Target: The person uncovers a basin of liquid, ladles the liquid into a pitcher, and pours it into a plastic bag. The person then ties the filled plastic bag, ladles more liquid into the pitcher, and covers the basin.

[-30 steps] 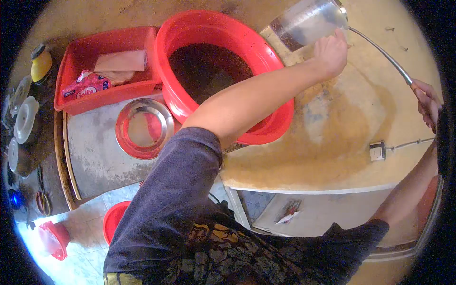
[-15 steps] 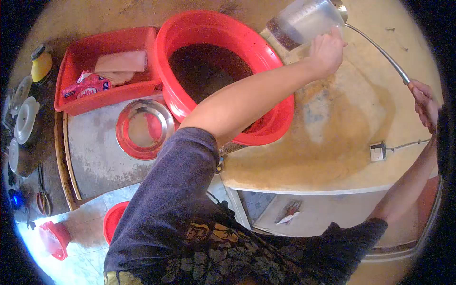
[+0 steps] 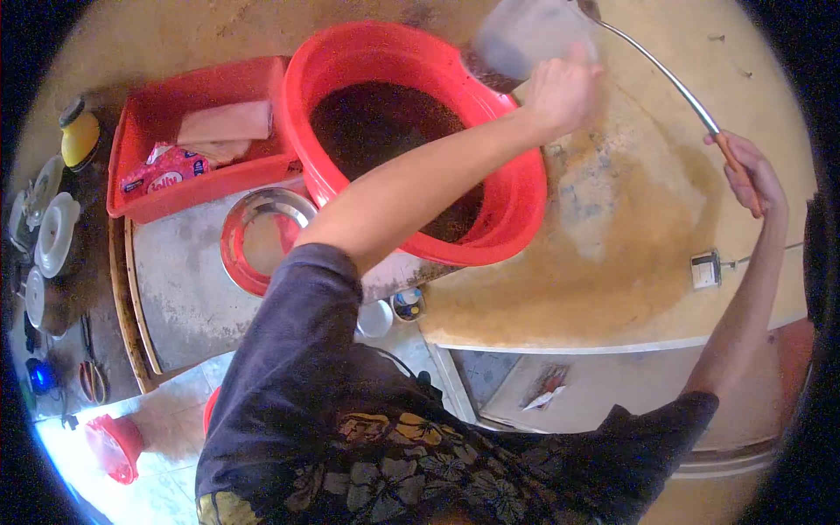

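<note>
"Handle (image 3: 742,179), an orange one! Who's got it?"

"The person's right hand (image 3: 759,164) has it. The fingers are wrapped around it, way over on the right."

"And what's that long, bendy metal rod (image 3: 696,105)?"

"It's on the end of the handle. It goes up to the edge of the cloudy container (image 3: 516,35). I can't tell if they touch."

"Where's that container?"

"Up at the top, just by the far edge of the big red tub (image 3: 516,201). It's blurry, so I can't see what's inside."

"Is the left hand (image 3: 564,96) doing anything?"

"Yes. That arm reaches right across the tub, and the hand is curled up tight, holding the container by its near side. It's too fuzzy to see every finger."

"Is there stuff in the tub?"

"Something dark (image 3: 376,122), down at the bottom. Next to it sits a red tray (image 3: 210,194) with a folded cloth (image 3: 226,121) and a pink packet (image 3: 166,175)."

"I see a shiny round dish (image 3: 262,241) too!"

"That's in front of them, near the arm."
</note>
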The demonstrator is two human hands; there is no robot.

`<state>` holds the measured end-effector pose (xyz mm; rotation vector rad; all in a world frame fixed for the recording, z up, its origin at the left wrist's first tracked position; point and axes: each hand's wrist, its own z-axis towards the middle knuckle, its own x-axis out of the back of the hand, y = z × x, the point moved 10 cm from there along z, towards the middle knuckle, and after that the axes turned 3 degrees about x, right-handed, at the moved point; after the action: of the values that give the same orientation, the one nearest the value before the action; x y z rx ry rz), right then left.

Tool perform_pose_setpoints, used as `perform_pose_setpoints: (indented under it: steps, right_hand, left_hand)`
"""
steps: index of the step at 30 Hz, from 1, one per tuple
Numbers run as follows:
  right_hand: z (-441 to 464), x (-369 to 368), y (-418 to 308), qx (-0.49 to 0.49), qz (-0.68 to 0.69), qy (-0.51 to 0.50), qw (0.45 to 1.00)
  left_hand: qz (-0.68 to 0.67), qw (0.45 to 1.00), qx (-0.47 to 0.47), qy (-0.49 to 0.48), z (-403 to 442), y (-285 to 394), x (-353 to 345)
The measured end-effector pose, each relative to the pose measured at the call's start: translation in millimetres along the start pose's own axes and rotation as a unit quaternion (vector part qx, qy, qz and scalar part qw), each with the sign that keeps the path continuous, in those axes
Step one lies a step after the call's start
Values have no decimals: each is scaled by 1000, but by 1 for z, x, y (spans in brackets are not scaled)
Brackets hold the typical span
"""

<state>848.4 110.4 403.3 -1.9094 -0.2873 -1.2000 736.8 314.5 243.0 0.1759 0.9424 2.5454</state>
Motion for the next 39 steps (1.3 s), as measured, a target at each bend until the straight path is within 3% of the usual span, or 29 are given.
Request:
perform_pose_setpoints:
  steps: [6,9,12,15,18,23,25,28,33,39]
  right_hand:
    - [52,-47,83,-90,10,-16,996]
    - [68,-95,107,-123,-50,-21,991]
    - [88,-136,143,-152,-97,-108,978]
    - [86,-160,148,-177,-75,-116,975]
    - [107,-168,170,-135,-77,-131,979]
    - [118,-192,175,-126,-78,-160,976]
    - [131,-188,180,-104,-112,-119,981]
    - [128,-215,151,-87,-150,-160,972]
    - [111,-240,150,-137,-39,-205,968]
    - [99,-250,136,-99,-166,-184,964]
  left_hand:
    - [36,997,42,56,-13,-31,42]
    - [65,994,-1,88,-4,-23,60]
    - [97,990,-32,101,9,-17,76]
    - [78,992,-22,95,10,-14,98]
    - [126,986,-43,100,-8,1,132]
    - [153,978,-63,128,-69,23,200]
    - [179,969,-65,157,-101,29,228]
    - [186,969,-5,163,-151,29,255]
    - [191,965,6,177,-216,31,267]
    - [189,954,46,228,-300,-11,267]
